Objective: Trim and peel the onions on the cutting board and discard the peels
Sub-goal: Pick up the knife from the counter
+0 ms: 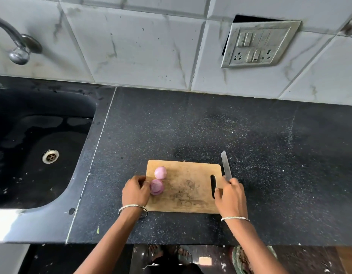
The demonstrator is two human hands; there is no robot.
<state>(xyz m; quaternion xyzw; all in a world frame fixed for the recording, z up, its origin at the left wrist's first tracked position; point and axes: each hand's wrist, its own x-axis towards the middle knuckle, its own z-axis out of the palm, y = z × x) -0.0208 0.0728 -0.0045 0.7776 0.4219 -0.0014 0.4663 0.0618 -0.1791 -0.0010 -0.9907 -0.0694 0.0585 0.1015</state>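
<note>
Onions [160,172] sit at the left end of the cutting board [187,186], centre frame. The left hand [135,191] curls its fingers beside the nearer one, perhaps touching it. The right hand [230,194] wraps its fingers round a knife [226,167].

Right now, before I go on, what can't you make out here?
Head view:
- knife: handle hidden inside the right hand; only the blade shows.
- left hand: fingertips curled under, so whether it grips the board or the nearer onion is unclear.
- nearer onion: left side covered by that hand.
- under the counter: blurred, cut off by the bottom edge.
</note>
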